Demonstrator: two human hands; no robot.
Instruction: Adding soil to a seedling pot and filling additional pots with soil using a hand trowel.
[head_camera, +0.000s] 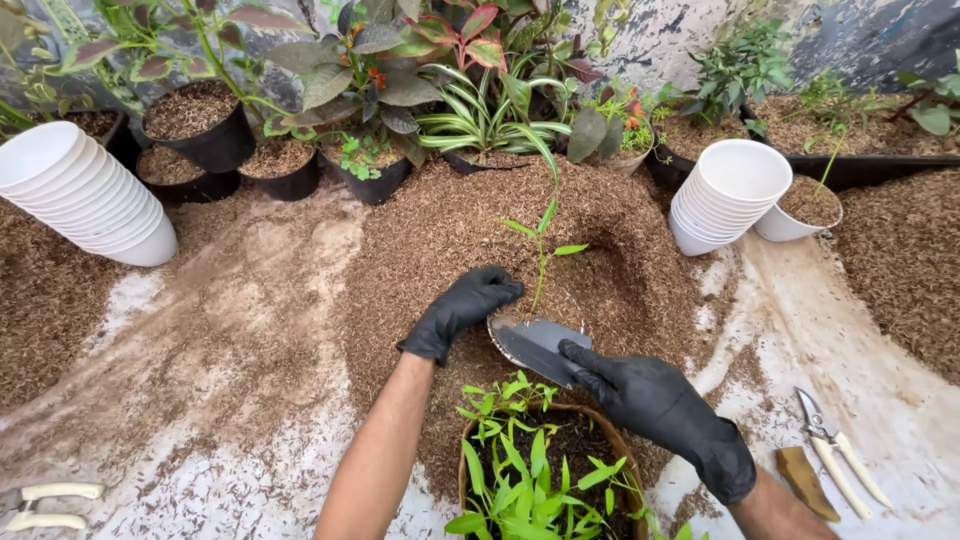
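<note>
Two black-gloved hands are down in the middle of the frame, and we've got a planting job part-way through. Our left hand (462, 312) curls loosely on the heap of brown potting mix (450, 235), fingers bent at the base of a thin green seedling (541, 252) that stands upright; we can't tell whether it pinches the stem or just steadies it. Our right hand (655, 405) is closed around a grey trowel (537, 345), blade lying just below the seedling at the rim of a small pot, which is mostly hidden.

How far along, as we judge it: the seedling is up and mix is banked around it, but the pot isn't clearly filled. One white pot (800, 210), upper right, already holds mix, beside a stack of empty white pots (725, 195); a longer stack of white pots (85, 190) lies tipped at upper left. So plenty of pots appear left to fill. At bottom centre, a basket of green seedlings (535, 475) is still crowded.

No packages, labels or signs show anywhere. White-handled pruning shears (835, 450) lie lower right, well apart from the hands, and black pots of foliage plants (380, 90) line the top.
</note>
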